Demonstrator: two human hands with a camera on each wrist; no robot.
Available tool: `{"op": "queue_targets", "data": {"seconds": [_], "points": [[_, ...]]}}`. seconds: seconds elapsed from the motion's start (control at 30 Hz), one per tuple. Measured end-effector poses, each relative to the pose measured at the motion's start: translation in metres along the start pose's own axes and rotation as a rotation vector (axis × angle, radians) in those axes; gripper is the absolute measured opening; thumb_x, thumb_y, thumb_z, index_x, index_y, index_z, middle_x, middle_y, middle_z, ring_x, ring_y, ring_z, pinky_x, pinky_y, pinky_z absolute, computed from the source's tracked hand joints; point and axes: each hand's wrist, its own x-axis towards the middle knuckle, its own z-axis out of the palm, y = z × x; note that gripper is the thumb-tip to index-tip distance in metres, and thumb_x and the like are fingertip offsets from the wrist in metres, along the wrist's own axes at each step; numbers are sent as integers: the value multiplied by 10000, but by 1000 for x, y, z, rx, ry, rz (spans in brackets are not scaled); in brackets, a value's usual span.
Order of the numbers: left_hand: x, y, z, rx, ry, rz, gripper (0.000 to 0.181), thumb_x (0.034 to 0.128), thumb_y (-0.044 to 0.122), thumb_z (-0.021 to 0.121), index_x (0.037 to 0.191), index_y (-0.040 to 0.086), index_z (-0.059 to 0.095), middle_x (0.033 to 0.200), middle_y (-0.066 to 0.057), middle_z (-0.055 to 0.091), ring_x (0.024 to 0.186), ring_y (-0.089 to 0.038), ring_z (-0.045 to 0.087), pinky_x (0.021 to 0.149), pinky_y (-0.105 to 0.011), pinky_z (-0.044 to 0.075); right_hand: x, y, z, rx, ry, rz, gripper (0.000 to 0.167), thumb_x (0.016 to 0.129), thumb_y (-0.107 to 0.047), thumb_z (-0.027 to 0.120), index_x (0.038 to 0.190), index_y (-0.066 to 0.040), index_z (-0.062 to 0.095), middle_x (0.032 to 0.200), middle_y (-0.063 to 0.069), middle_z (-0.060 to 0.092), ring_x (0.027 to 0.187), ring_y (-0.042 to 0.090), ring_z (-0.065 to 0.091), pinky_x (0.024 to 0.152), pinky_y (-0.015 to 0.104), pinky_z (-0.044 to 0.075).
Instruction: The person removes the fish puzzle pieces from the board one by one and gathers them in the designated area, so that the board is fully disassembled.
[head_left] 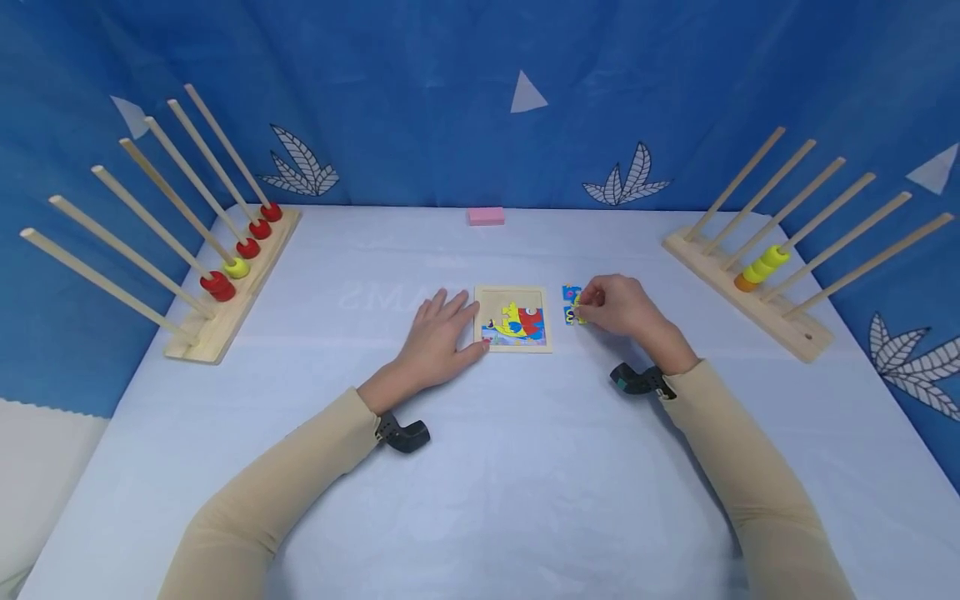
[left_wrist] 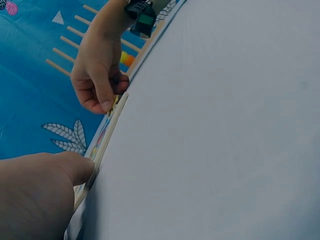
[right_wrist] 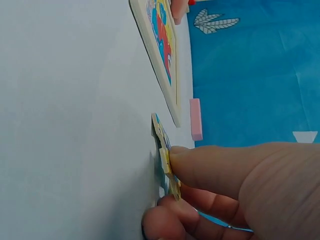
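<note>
Puzzle pieces (head_left: 527,325) fill the lower part of the frame (head_left: 548,320), so we judge the work roughly half done, with the bare upper part left to fill. We see the left hand (head_left: 437,337) spread out, thumb on the frame, and the right hand (head_left: 617,305), just beyond the frame's right side, pinching a piece (right_wrist: 166,162), though its fingers hide how many loose ones we have
</note>
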Motion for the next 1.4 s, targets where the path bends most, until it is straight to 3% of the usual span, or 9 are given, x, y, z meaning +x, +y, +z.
{"op": "queue_targets", "data": {"seconds": [0.2,0.6,1.07,1.4], "points": [[-1,0,0,0,3,6,706,959,413,634,1542,64,442,1659,-168,333,1574,-439,174,1263,-631,142,-2,-1,1,-9,1,36,177,930,-196,707,989,-32,679,887,114,623,772,226,536,603,271,425],[1,0,1,13,6,13,704,959,422,628,1542,73,444,1658,-161,339,1573,-436,181,1265,-626,143,-3,-1,0,-43,14,25,201,930,-213,705,953,-14,696,903,129,640,834,255,540,655,290,427],[1,-1,1,4,7,0,710,959,417,634,1548,75,434,1663,-157,330,1577,-429,171,1269,-619,138,-4,-3,-2,-54,-9,38,235,930,-235,690,809,-39,645,750,73,572,709,212,517,589,275,386],[0,-1,1,1,7,1,699,959,405,633,1545,77,440,1663,-154,331,1577,-427,173,1275,-607,130,-2,1,-6,-11,-65,65,258,950,-302,659,903,-48,656,741,64,619,652,188,564,591,279,417]]}}
